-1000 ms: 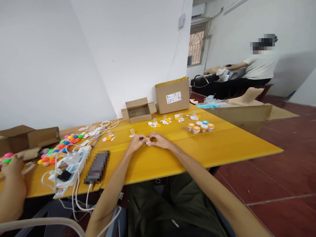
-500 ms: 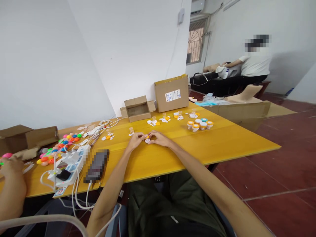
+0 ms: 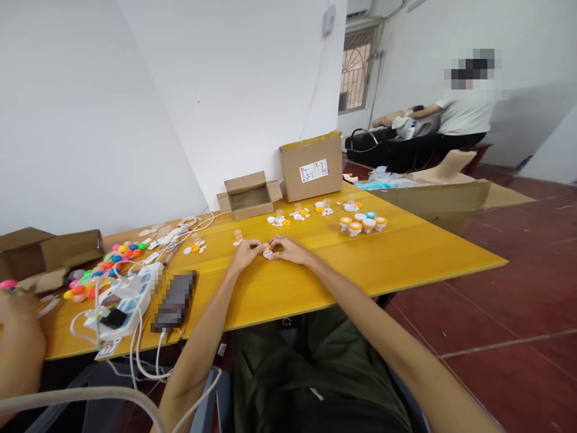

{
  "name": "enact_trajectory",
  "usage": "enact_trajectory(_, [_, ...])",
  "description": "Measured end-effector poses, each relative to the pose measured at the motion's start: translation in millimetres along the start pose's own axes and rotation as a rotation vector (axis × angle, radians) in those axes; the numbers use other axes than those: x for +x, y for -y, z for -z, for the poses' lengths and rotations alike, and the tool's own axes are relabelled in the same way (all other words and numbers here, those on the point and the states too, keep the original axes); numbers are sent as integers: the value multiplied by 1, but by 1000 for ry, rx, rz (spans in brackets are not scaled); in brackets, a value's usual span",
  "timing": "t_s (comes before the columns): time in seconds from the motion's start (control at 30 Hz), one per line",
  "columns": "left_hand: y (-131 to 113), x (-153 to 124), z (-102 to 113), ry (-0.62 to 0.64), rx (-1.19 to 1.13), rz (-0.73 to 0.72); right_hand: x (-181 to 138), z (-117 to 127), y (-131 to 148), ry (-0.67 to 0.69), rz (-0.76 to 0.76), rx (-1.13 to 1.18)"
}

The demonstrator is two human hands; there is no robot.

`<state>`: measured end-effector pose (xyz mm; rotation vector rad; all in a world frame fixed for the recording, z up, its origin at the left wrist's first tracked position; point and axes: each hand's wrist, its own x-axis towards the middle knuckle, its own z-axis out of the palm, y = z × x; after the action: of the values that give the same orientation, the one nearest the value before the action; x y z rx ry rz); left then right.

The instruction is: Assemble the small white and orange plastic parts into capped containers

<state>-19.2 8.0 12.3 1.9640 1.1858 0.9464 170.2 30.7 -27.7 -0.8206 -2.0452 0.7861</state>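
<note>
A small round white and orange plastic piece [image 3: 267,252] is pinched between both my hands over the middle of the table. My left hand [image 3: 247,254] is closed on its left side, my right hand [image 3: 288,249] on its right; fingers cover part of it. Just behind my left hand stands a small clear cup [image 3: 238,236] with white bits around it. Farther back lie groups of white and orange discs [image 3: 279,221] with clear cups. To the right, several capped containers [image 3: 356,227] with orange, white and teal lids stand together.
An open cardboard box [image 3: 249,198] and a closed carton [image 3: 312,168] stand at the back. Left are a phone [image 3: 175,300], a power strip [image 3: 135,300] with cables, and colourful balls [image 3: 119,258]. A co-worker's arm [image 3: 20,343] reaches in at far left; another person [image 3: 464,117] sits at back right.
The view has shifted slightly. Both hands stay on the small piece, which now looks tilted differently, showing more orange near its top. The co-worker's hand at left has moved a little.
</note>
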Motion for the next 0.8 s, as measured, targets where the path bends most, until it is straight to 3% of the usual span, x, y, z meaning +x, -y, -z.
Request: enact_trajectory(0.8, [-2, -2, -2, 13, 19, 10, 0, 1, 4, 26, -41, 52])
